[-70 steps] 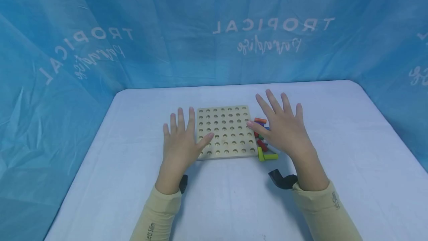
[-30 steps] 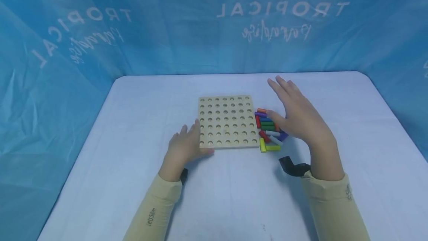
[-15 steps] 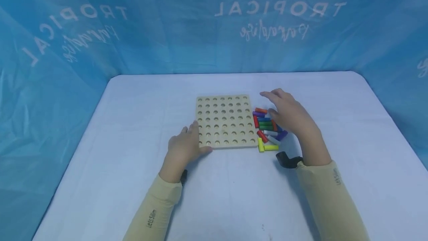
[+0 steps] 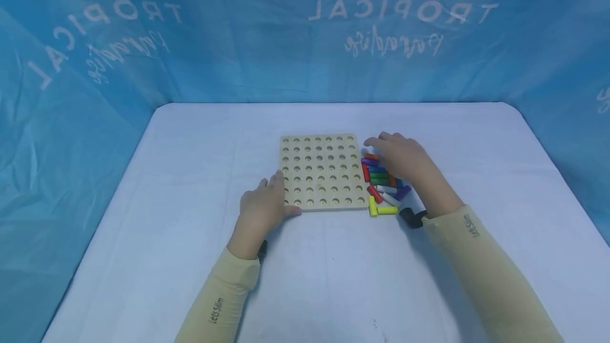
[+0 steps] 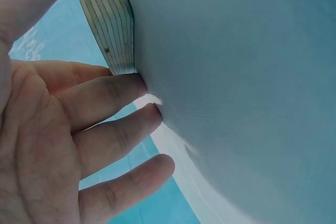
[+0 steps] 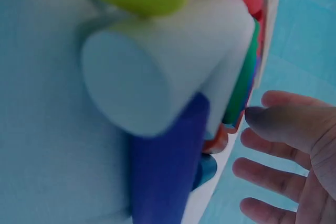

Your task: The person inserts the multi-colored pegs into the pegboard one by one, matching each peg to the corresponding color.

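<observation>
A pale wooden pegboard (image 4: pixel 314 173) with rows of round holes lies on the white table. My left hand (image 4: pixel 261 205) rests at its near left corner, thumb along the front edge and fingers against the left side. In the left wrist view those fingers (image 5: pixel 110 98) are nearly straight and reach down to the cloth beside the board's layered edge (image 5: pixel 107 22). My right hand (image 4: pixel 402 158) hovers over the far end of a pile of coloured pegs, fingertips near an orange peg (image 4: pixel 371 156). Its thumb (image 6: pixel 283 124) and fingers are apart, with nothing visible between them.
Right of the board lie several pegs: purple (image 4: pixel 369 162), red (image 4: pixel 366 173), green (image 4: pixel 379 179), white (image 4: pixel 387 190) and yellow (image 4: pixel 387 210). Dark straps (image 4: pixel 412 218) show at the wrists. A blue printed curtain (image 4: pixel 286 57) hangs behind the table (image 4: pixel 324 279).
From spread above the board, my left hand has come down to its near left corner. My right hand has lowered toward the far pegs, its fingers bending downward.
</observation>
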{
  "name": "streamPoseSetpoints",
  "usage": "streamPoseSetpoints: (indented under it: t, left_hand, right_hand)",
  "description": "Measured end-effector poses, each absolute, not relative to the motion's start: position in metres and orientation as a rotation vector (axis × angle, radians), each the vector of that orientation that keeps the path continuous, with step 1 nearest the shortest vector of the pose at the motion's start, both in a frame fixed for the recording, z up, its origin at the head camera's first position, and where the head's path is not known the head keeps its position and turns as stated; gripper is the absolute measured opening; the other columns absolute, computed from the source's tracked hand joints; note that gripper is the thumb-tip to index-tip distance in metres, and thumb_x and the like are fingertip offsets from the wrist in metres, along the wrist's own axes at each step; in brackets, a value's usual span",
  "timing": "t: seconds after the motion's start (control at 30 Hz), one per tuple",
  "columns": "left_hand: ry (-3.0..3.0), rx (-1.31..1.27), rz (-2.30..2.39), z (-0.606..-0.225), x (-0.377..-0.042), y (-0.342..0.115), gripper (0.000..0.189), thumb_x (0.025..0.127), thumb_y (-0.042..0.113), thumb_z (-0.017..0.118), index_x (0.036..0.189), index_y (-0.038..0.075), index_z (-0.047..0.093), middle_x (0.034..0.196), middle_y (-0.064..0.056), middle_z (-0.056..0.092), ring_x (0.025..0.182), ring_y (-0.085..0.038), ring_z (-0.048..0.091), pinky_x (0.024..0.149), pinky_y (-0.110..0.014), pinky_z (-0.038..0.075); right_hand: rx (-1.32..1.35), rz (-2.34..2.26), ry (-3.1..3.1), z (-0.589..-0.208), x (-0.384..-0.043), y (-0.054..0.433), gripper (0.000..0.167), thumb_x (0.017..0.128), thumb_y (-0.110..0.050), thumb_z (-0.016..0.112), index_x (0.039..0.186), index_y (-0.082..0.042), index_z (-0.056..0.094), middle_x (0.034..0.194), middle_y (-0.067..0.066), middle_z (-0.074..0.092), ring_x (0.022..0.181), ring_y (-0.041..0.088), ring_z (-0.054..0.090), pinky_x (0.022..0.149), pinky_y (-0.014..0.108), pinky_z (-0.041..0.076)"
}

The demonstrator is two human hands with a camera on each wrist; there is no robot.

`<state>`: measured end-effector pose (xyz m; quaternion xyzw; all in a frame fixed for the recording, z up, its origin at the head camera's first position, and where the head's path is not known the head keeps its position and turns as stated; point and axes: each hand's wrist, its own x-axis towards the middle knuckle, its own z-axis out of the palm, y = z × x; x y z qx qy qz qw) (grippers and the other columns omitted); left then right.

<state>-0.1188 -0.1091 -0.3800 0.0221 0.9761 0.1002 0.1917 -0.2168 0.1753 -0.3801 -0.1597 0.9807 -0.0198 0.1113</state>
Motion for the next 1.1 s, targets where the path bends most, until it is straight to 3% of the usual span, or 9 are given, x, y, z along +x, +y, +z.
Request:
streamPoseSetpoints:
  t: [0.27, 0.53, 0.9, 1.1]
  left_hand:
    - [2.741, 0.06, 0.267, -0.382, -0.119, -0.109, 0.104, 0.085, 0.059, 0.066, 0.158, 0.002, 0.019, 0.16, -0.015, 0.033, 0.147, -0.035, 0.035, 0.105, -0.056, 0.046]
    - [2.74, 0.058, 0.254, -0.383, -0.12, -0.108, 0.104, 0.085, 0.059, 0.065, 0.158, 0.002, 0.019, 0.16, -0.016, 0.034, 0.147, -0.035, 0.035, 0.105, -0.056, 0.046]
    - [2.751, 0.066, 0.244, -0.383, -0.121, -0.108, 0.105, 0.084, 0.06, 0.066, 0.158, 0.002, 0.019, 0.159, -0.016, 0.036, 0.147, -0.034, 0.036, 0.104, -0.055, 0.047]
    - [2.758, 0.066, 0.249, -0.384, -0.12, -0.108, 0.105, 0.083, 0.06, 0.067, 0.157, 0.001, 0.02, 0.159, -0.016, 0.036, 0.146, -0.034, 0.037, 0.103, -0.055, 0.048]
  right_hand:
    - [-0.461, 0.007, 2.844, -0.379, -0.221, 0.17, 0.06, 0.088, -0.007, 0.072, 0.143, -0.021, 0.053, 0.13, 0.011, 0.062, 0.12, 0.034, 0.058, 0.097, 0.058, 0.05]
    - [-0.425, -0.012, 2.804, -0.383, -0.225, 0.17, 0.047, 0.09, -0.014, 0.073, 0.134, -0.021, 0.061, 0.117, 0.009, 0.066, 0.107, 0.029, 0.061, 0.094, 0.056, 0.052]
    - [-0.348, -0.077, 2.856, -0.378, -0.229, 0.17, 0.047, 0.093, -0.025, 0.07, 0.137, -0.015, 0.056, 0.115, 0.011, 0.069, 0.1, 0.029, 0.063, 0.091, 0.05, 0.054]
    - [-0.335, -0.225, 2.941, -0.371, -0.231, 0.167, 0.038, 0.094, -0.022, 0.067, 0.129, -0.013, 0.056, 0.108, 0.012, 0.07, 0.096, 0.03, 0.064, 0.088, 0.049, 0.054]
